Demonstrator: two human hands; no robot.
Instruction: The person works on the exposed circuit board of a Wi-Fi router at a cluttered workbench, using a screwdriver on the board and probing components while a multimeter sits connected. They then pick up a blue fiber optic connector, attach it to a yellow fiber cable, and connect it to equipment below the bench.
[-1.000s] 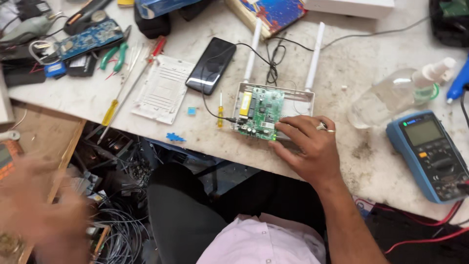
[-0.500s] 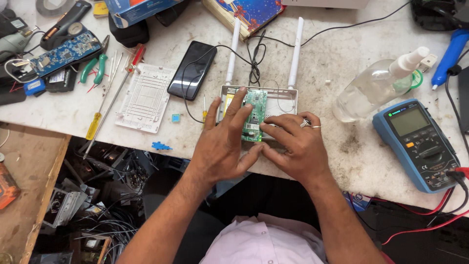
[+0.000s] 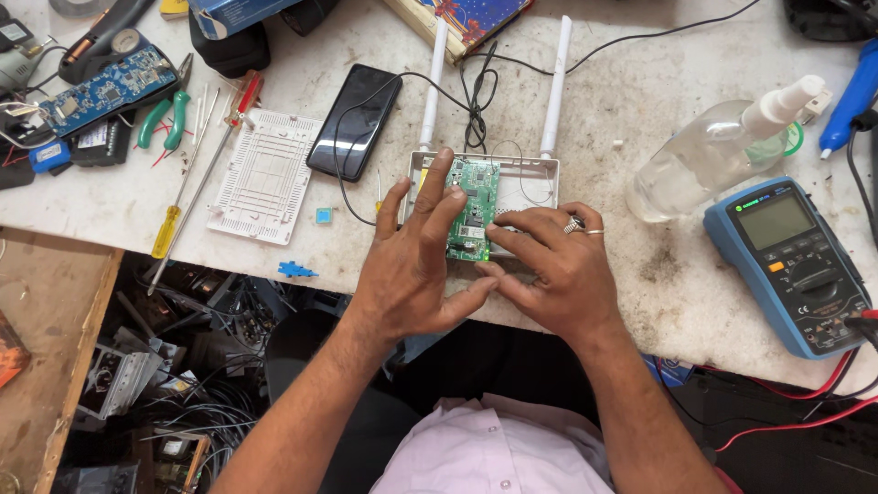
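A green circuit board [image 3: 476,201] lies inside the open white router shell [image 3: 530,178], which has two upright white antennas [image 3: 554,87]. My left hand [image 3: 416,261] rests over the shell's left side with fingers spread, fingertips touching the board. My right hand [image 3: 549,265], wearing rings, presses down on the board's lower right part and the shell's front edge. Neither hand grips a tool.
A white vented router cover [image 3: 265,174] and a black phone [image 3: 354,121] lie to the left, with screwdrivers [image 3: 187,197] and green pliers [image 3: 165,114]. A clear spray bottle [image 3: 713,151] and blue multimeter [image 3: 791,261] sit on the right. Cluttered parts fill the floor below left.
My left hand came up from below the bench and settled on the router beside my right hand. The camera view shifted slightly closer over the board.
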